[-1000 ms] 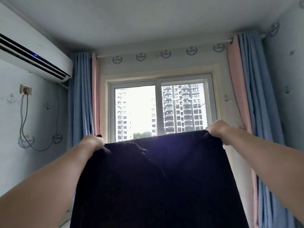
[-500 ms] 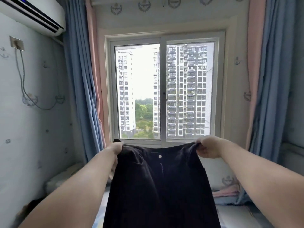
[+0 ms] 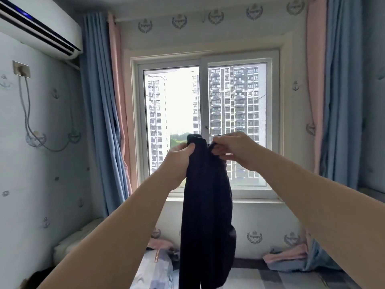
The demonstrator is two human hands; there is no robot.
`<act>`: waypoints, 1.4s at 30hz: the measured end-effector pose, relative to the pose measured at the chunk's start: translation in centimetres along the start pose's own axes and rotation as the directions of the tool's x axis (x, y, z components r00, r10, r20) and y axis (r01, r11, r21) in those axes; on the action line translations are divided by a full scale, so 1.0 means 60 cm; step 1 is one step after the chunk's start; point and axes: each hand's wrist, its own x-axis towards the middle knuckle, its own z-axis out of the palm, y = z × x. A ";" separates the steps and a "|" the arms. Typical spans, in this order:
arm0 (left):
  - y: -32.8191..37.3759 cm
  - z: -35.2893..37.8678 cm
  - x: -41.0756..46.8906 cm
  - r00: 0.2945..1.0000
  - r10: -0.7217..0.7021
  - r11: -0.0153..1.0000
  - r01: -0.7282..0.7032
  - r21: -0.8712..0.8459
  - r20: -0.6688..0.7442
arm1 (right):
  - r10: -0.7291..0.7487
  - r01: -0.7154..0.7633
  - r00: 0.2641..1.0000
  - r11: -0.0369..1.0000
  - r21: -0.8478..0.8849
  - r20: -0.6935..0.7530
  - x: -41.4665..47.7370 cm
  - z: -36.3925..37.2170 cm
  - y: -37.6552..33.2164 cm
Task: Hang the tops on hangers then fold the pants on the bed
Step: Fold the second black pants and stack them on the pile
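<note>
left hand (image 3: 178, 156) + right hand (image 3: 231, 150) together gripping pants (image 3: 206, 205) halved lengthwise; final folds on bed (image 3: 275, 278) at 6 look pending

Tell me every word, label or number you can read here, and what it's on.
No text can be read.
Orange strip on the bedding: blurred, unreadable.
Crests on the wallpaper: any lettering too small to read.

The pants (image 3: 206, 205) were seen to be of dark, matt cloth, smooth and limp. The curtains (image 3: 98, 101) were made of matt blue and pink fabric. The air conditioner (image 3: 41, 24) was cased in smooth, slightly glossy white plastic, and the window frame (image 3: 203, 101) was finished smooth and white.
</note>
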 end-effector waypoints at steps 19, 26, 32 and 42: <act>-0.023 0.029 -0.027 0.999 -0.045 0.992 0.045 0.115 -0.005 | -0.156 0.147 0.988 0.958 -0.248 -0.020 -0.013 -0.030 -0.019; -0.013 -0.033 -0.012 0.981 -0.192 0.978 0.194 -0.080 0.033 | 0.382 -0.395 0.913 0.915 0.081 0.144 -0.034 -0.086 0.136; 0.002 -0.068 -0.009 0.954 -0.282 0.957 0.287 -0.036 0.105 | 0.332 -0.435 0.883 0.844 0.313 0.332 -0.035 -0.049 0.158; 0.056 -0.151 -0.001 0.962 -0.246 0.929 0.198 0.314 0.121 | 0.183 -0.159 0.977 0.967 0.198 -0.112 -0.024 -0.013 0.055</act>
